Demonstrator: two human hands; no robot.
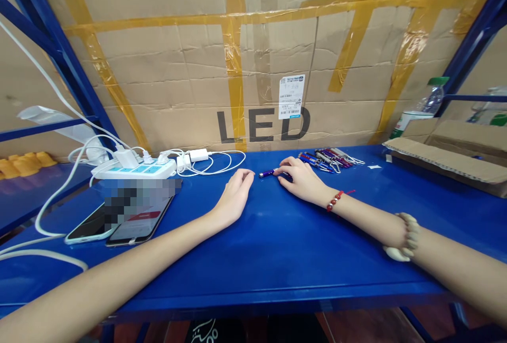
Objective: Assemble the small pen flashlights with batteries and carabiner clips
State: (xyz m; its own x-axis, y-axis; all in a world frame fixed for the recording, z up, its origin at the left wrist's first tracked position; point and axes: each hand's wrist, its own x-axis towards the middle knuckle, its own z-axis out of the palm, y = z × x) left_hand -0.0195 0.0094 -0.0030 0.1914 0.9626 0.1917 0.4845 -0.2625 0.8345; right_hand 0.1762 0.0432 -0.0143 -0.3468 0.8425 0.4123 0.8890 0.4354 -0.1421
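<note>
My right hand (303, 180) has its fingers closed on a small dark-blue metal tube (266, 173) with a silver end, low over the blue shelf. Part of the tube is hidden by the fingers. Just to the left, my left hand (236, 195) rests with its fingers curled together, their tips a short gap from the tube's end. Nothing shows between them. Behind my right hand lies a pile of similar slim tubes (330, 159) in blue, dark red and silver, several with metal carabiner clips.
Two phones (137, 226) lie at left by a white power strip (134, 168) with tangled white cables. At right stand an open cardboard box (439, 160) and a plastic bottle (420, 105). A large taped carton (190, 79) backs the blue shelf (277, 258); blue posts flank it.
</note>
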